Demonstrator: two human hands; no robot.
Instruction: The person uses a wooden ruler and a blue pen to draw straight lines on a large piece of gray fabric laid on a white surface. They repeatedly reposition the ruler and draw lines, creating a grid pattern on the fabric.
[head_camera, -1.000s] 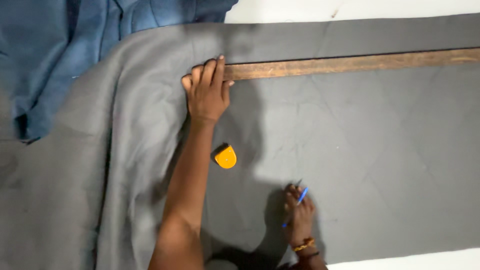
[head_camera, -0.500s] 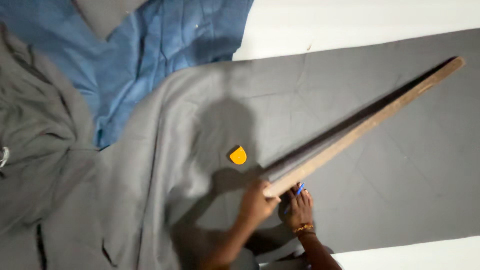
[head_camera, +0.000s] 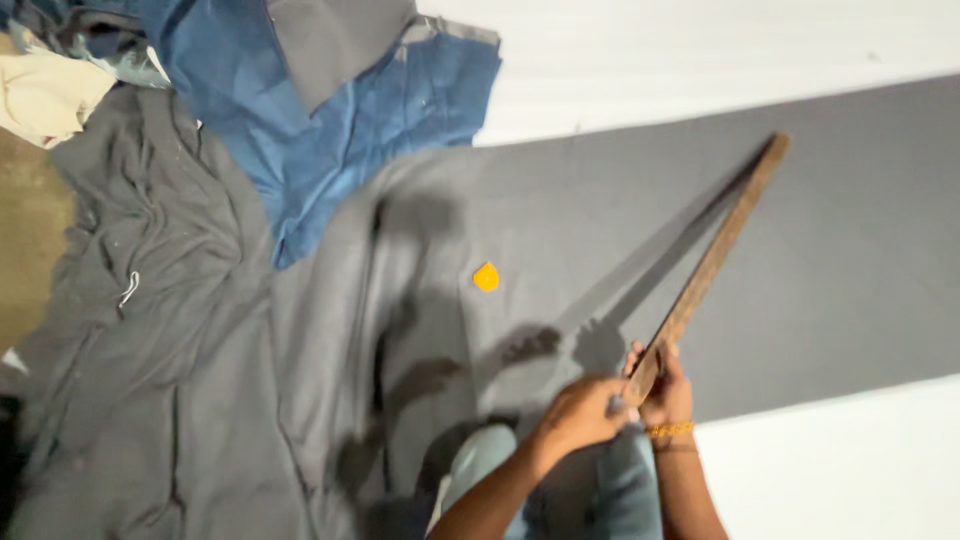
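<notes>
A long wooden ruler is lifted at an angle over the grey cloth, its far end up and to the right. Both hands meet at its near end. My left hand grips the ruler's near end from the left. My right hand, with a gold bangle at the wrist, holds the same end from the right. A small orange piece of tailor's chalk lies on the grey cloth, to the upper left of my hands and apart from them.
Blue fabric with a grey piece on top lies at the upper left. More crumpled grey cloth is heaped at the left, and a cream cloth sits in the far left corner. White floor shows at bottom right and top.
The ruler, flat along the top a second ago, has swung up and towards me. My left hand came back from its far end to the near end, beside my right hand. The view shifted left.
</notes>
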